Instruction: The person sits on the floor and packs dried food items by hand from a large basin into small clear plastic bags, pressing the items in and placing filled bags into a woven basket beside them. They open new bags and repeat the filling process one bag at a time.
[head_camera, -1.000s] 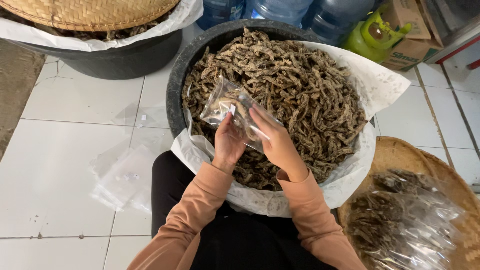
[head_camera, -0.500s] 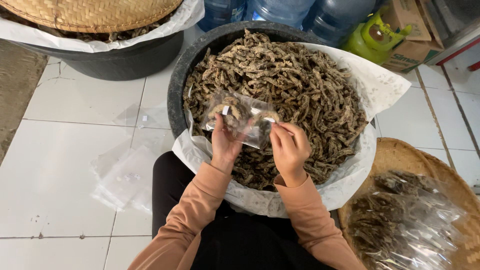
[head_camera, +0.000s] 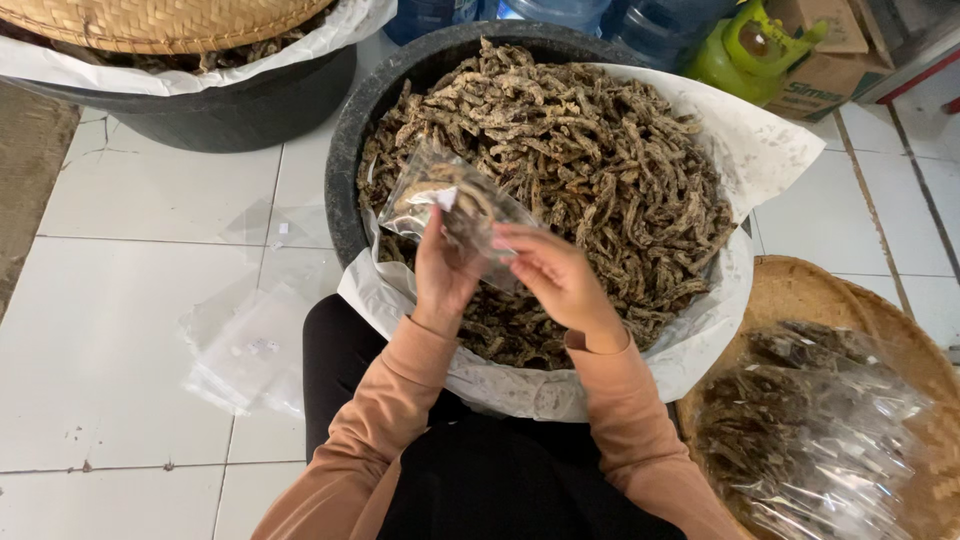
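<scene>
My left hand (head_camera: 440, 270) grips a small clear plastic bag (head_camera: 450, 205) partly filled with dried brown fish, held above a big black tub (head_camera: 345, 170). The tub is lined with white plastic (head_camera: 760, 140) and heaped with dried fish (head_camera: 590, 170). My right hand (head_camera: 555, 275) is at the bag's right edge, its fingers pinching the plastic. Both arms wear orange-brown sleeves.
A stack of empty clear bags (head_camera: 250, 350) lies on the white tile floor at my left. A woven tray (head_camera: 800, 300) with filled bags (head_camera: 810, 440) sits at the right. A second black tub (head_camera: 220, 100) under a woven lid stands at the back left. A green gas cylinder (head_camera: 750, 45) and cardboard box stand behind.
The bag has been tilted and raised a little to the left. My right hand moved from below the bag's right side up to its edge.
</scene>
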